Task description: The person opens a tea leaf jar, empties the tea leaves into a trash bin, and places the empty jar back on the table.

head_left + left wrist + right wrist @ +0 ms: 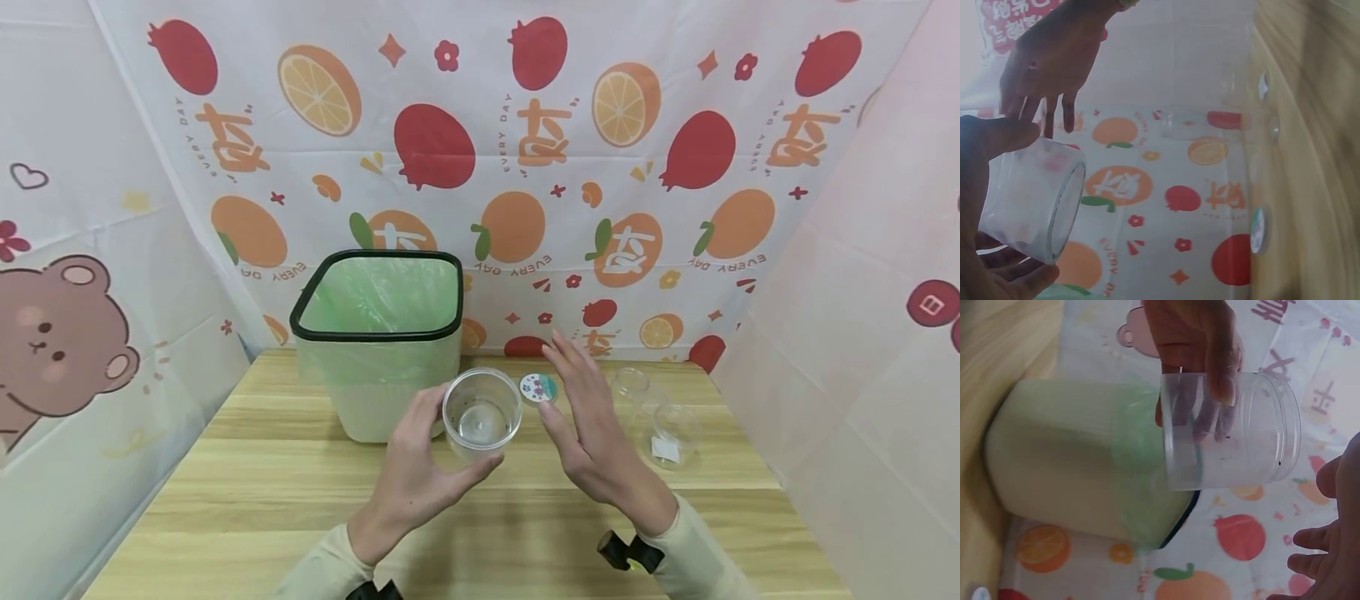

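Observation:
My left hand [414,477] grips a clear plastic jar [482,417] around its side, holding it above the table in front of the bin. The jar's mouth is uncovered and faces up toward the head camera. A few small dark specks show on the jar wall [1235,450] in the right wrist view. Just right of the jar, my right hand [596,437] is raised with its fingers extended and holds nothing. Behind the gap between the hands lies a round lid [538,388] with a coloured pattern, flat on the table.
A white bin [382,400] with a green liner bag [367,292] and black rim stands at the back left. Clear, empty-looking containers [677,429] stand at the right, one bearing a white label [665,449]. Printed cloth [495,100] hangs behind the wooden table [247,492].

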{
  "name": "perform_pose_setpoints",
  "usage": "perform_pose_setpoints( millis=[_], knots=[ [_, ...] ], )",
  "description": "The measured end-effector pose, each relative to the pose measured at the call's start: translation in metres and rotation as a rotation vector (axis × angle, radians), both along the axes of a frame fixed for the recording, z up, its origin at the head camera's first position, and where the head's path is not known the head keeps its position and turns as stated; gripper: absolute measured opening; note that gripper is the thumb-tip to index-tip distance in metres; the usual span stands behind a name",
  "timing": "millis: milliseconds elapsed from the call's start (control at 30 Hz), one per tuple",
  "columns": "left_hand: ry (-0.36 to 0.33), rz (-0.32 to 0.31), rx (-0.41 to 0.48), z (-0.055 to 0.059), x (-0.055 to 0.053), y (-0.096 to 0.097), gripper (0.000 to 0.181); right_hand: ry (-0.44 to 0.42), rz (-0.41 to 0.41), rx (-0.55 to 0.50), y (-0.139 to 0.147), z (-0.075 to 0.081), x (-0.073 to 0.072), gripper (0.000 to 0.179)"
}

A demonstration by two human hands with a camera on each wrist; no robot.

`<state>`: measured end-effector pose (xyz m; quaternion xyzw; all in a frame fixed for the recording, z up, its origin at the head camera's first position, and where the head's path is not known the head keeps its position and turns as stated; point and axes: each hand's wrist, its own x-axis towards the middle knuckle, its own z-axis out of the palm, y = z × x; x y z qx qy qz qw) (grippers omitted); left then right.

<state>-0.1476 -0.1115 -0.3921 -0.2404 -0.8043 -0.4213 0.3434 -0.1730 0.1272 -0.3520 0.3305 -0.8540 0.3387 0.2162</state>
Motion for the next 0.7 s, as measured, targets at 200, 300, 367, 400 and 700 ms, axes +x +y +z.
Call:
perform_pose_setpoints(
  millis=[200,300,367,400,700],
  knots=[
    [-0.089,0.018,-0.033,-0.015,-0.005,0.003,0.091,-0.027,-0.042,0.030,0.012,-0.023,0.005,0.062],
    [-0.101,0.015,-0.046,-0.021,-0.010,0.005,0.092,-0.038,-0.064,0.029,0.017,-0.033,0.006,0.062],
    [-0.105,0.014,-0.052,-0.025,-0.012,0.006,0.092,-0.045,-0.081,0.024,0.020,-0.038,0.006,0.063],
    [-0.111,0.011,-0.054,-0.027,-0.014,0.007,0.092,-0.050,-0.088,0.020,0.021,-0.040,0.006,0.063],
    [-0.211,-0.033,-0.048,-0.044,-0.023,0.014,0.092,-0.071,-0.144,0.014,0.032,-0.053,0.009,0.060]
  ],
)
